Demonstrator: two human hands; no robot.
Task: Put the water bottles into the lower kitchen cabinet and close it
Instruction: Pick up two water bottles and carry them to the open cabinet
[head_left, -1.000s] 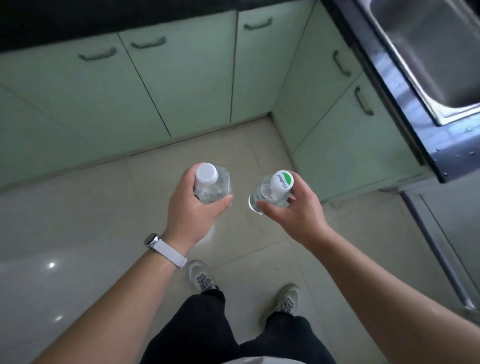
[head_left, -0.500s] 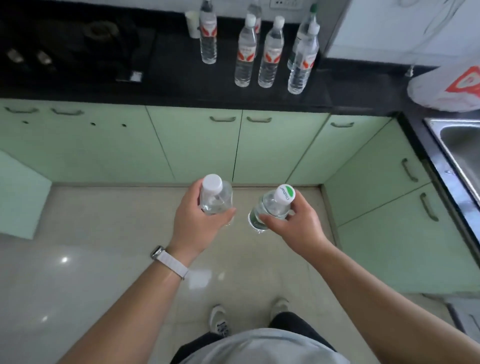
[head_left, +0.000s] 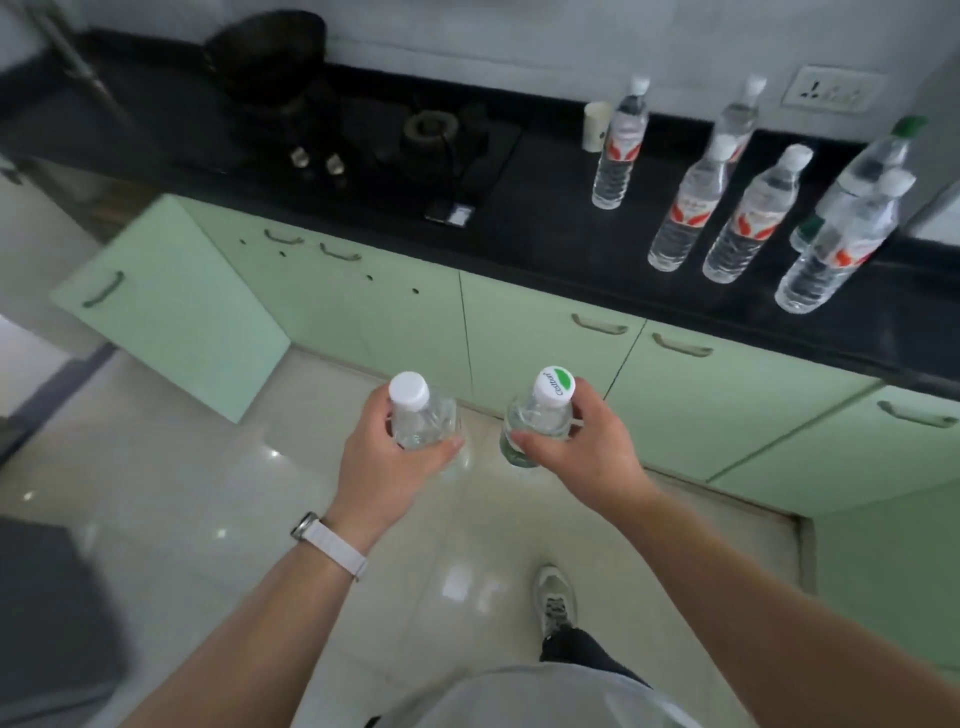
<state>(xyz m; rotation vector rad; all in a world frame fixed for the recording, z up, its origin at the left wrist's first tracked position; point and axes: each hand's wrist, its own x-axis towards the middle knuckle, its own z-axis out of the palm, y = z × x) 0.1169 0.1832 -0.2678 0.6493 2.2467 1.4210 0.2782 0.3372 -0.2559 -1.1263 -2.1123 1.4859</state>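
Above the floor tiles, each grip is closing around one small bottle: left hand (head_left: 387, 462) holding the white-capped bottle (head_left: 422, 423), right hand (head_left: 587, 447) the green-marked bottle (head_left: 540, 415). Six bottles (head_left: 748, 218) are standing along the counter's (head_left: 545, 208) right end, above one open cabinet door (head_left: 171, 306).

Two small clear bottles, one white-capped (head_left: 415, 415), one green-and-white-capped (head_left: 543, 415), are held upright before the lower cabinet's open door (head_left: 171, 322).

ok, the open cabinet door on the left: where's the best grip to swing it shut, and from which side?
Probably the curved handle near the free edge of the open door. It sits farthest from the hinge side, so it gives the most leverage. Come from the door's outer face, on the floor side, and push toward the cabinet. Both the left hand and the right hand hold bottles now, so one must be freed first.
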